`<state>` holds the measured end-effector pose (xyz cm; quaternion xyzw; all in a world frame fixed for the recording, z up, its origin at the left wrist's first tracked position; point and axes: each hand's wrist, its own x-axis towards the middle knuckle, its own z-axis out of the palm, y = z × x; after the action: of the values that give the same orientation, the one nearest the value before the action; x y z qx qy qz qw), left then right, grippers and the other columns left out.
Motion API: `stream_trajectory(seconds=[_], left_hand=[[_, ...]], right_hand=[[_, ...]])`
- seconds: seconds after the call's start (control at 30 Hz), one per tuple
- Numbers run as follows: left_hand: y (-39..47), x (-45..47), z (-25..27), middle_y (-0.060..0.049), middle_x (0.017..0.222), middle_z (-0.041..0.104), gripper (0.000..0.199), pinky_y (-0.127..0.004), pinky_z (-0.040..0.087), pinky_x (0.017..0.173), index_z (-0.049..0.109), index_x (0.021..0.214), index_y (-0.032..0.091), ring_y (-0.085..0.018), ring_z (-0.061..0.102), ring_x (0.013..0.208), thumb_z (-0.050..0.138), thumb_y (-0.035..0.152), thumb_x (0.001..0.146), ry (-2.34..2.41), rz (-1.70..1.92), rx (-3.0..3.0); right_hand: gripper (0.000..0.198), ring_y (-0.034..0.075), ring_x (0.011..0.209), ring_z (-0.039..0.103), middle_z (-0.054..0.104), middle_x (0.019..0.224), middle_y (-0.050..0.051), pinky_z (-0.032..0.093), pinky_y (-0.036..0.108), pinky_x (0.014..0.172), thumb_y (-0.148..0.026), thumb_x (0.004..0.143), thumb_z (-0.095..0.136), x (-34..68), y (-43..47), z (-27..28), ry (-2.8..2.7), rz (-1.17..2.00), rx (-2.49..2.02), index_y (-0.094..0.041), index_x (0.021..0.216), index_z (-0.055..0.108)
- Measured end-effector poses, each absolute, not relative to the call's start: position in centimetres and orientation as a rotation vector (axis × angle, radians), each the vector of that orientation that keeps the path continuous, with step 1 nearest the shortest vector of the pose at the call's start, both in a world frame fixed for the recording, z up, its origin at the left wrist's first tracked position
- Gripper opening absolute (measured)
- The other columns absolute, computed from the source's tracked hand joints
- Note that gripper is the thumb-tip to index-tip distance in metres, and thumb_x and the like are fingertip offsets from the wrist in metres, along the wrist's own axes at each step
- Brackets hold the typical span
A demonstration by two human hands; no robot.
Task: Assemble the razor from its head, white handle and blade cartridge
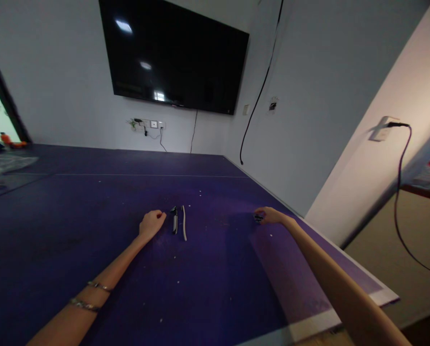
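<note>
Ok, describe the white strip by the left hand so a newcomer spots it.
On the dark blue table, below the wall TV, look just right of the left hand. Two thin strips lie side by side; the white strip is the paler, longer one, right of the black strip.

The small dark object (258,218) under the right hand's (270,215) fingers is mostly covered and too small to identify. Just right of the left hand's (151,224) curled fingers, two slim sticks (179,222) are too small to name. Both forearms, the screen's (173,53) top and the desk (92,230) run off frame.
</note>
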<state>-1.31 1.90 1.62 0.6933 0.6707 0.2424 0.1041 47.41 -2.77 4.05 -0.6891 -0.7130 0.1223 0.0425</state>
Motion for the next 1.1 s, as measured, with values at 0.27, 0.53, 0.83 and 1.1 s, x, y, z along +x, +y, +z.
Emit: stream_trajectory(seconds=[0.27, 0.53, 0.83, 1.1], left_hand=[[1.8, -1.2, 1.5, -0.005, 0.081, 0.067, 0.032, -0.023, 0.038, 0.058, 0.064, 0.073, 0.02, -0.019, 0.061, 0.078, 0.04, 0.04, 0.081, 1.983, 0.721, 2.02], [1.3, -0.8, 1.5, -0.004, 0.084, 0.068, 0.032, -0.023, 0.039, 0.061, 0.065, 0.074, 0.02, -0.018, 0.061, 0.08, 0.04, 0.038, 0.082, 1.995, 0.738, 2.008], [0.7, -0.4, 1.6, -0.005, 0.084, 0.068, 0.032, -0.024, 0.04, 0.064, 0.066, 0.078, 0.019, -0.018, 0.061, 0.081, 0.04, 0.036, 0.083, 2.014, 0.719, 1.985], [0.6, -0.3, 1.5, -0.005, 0.083, 0.067, 0.031, -0.024, 0.04, 0.063, 0.067, 0.077, 0.02, -0.017, 0.061, 0.08, 0.041, 0.036, 0.083, 2.026, 0.72, 1.993]], right_hand=[[0.054, 0.022, 0.096, 0.06, 0.064, 0.107, 0.007, 0.044, 0.028, 0.082, -0.014, 0.058, 0.061, 45.6, -2.5, 4.3, -2.212, 0.377, -2.041, -0.017, 0.111, 0.06], [0.054, 0.021, 0.094, 0.06, 0.065, 0.104, 0.006, 0.044, 0.03, 0.083, -0.018, 0.06, 0.062, 36.9, -0.4, 4.6, -2.344, 0.471, -1.709, -0.018, 0.114, 0.058], [0.057, 0.019, 0.092, 0.059, 0.063, 0.103, 0.006, 0.044, 0.03, 0.082, -0.02, 0.062, 0.065, 27.9, 1.5, 4.1, -2.403, 0.583, -1.468, -0.018, 0.118, 0.054], [0.057, 0.019, 0.09, 0.059, 0.063, 0.102, 0.005, 0.043, 0.03, 0.082, -0.017, 0.062, 0.065, 24.2, 2.5, 4.2, -2.423, 0.597, -1.434, -0.018, 0.118, 0.054]])
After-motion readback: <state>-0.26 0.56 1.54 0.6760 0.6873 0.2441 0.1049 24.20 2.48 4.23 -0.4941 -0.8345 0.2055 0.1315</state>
